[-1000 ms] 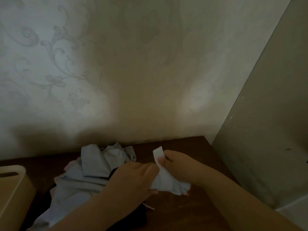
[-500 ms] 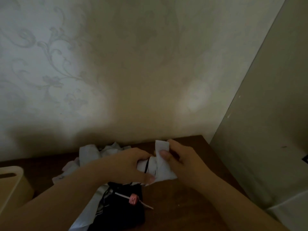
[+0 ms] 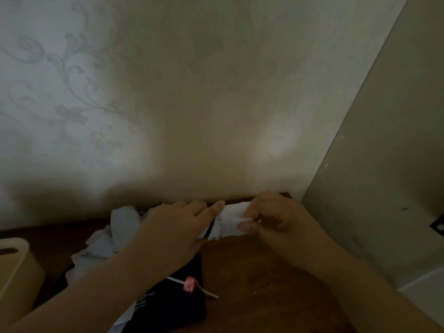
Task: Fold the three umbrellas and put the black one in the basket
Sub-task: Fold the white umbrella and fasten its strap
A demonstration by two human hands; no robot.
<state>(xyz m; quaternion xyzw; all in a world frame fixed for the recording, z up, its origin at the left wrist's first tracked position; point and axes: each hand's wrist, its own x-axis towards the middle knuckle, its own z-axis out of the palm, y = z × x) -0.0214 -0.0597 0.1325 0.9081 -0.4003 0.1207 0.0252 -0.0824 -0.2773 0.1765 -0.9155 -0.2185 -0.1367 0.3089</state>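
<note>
Centrally, at the far edge of a dark brown wooden table (image 3: 259,272), both hands work a pale grey-blue umbrella (image 3: 228,223) of thin, crumpled fabric. The left hand (image 3: 173,234) lies over the bundled canopy with fingers curled round it, index finger extended along the cloth toward the right hand. The right hand (image 3: 271,224) pinches a narrow white closure strap (image 3: 241,219) between thumb and fingers at the umbrella's right end. The umbrella's long axis runs roughly left to right, parallel to the table's far edge; its loose, rumpled folds (image 3: 122,227) spread out to the left of the left wrist, and which end is the handle cannot be told.

Nearer the front edge, under the left forearm, lies a black umbrella (image 3: 177,308), matt and dark, its outline hard to make out. A thin white stick with a small pink wrapped piece (image 3: 189,284) rests across it, tilted down toward the right. A cream, smooth-walled basket (image 3: 16,267) with rounded corners and a slot handle stands at the table's left edge, apart from the umbrellas. Pale wallpaper (image 3: 72,92) with a scrolling floral relief rises behind the table.
</note>
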